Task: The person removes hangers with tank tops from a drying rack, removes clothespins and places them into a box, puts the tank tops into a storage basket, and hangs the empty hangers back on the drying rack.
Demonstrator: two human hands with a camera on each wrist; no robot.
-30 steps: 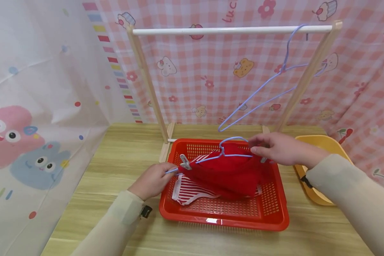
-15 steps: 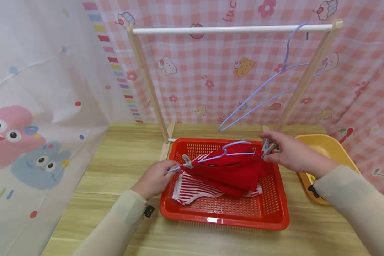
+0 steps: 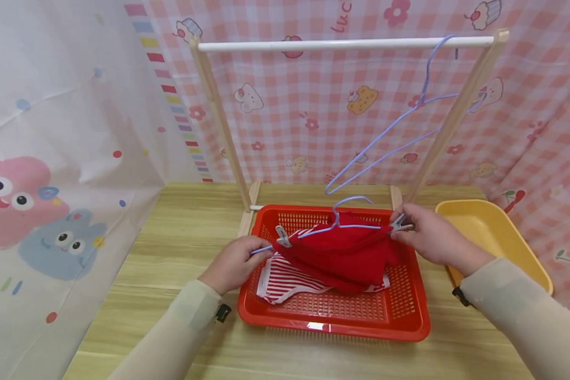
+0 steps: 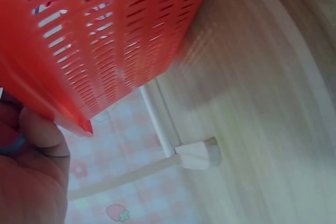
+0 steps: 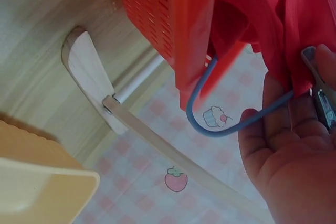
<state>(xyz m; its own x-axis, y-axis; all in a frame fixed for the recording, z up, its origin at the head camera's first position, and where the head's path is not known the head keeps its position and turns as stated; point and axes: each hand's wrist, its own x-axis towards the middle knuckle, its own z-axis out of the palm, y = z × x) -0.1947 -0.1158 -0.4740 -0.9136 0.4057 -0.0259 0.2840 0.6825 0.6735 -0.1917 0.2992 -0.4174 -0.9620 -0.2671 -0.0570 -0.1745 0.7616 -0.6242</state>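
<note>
A red garment (image 3: 347,258) drapes from a blue wire hanger (image 3: 335,224) over the red basket (image 3: 332,330), partly covering a red-and-white striped garment (image 3: 290,279) inside. With thumb and fingers, my left hand (image 3: 235,264) grips the hanger's left end. Just beside it, a grey clothespin (image 3: 282,236) stands on the garment's left edge. My right hand (image 3: 429,235) pinches another clothespin (image 5: 321,98) at the garment's right edge. In the right wrist view, the hanger's bent end (image 5: 212,134) crosses those fingers.
Behind the basket rises a wooden rack with a white bar (image 3: 342,45). A second blue hanger (image 3: 421,100) hangs at the bar's right. On the right, partly behind my right forearm, sits a yellow tray (image 3: 527,253). A patterned curtain (image 3: 285,121) backs the wooden table (image 3: 190,227).
My right hand has shifted right, and the clothespin in its fingers now shows clearly at the garment's right edge. The hanger's hook dipped, then rose again. My left hand keeps its grip.
</note>
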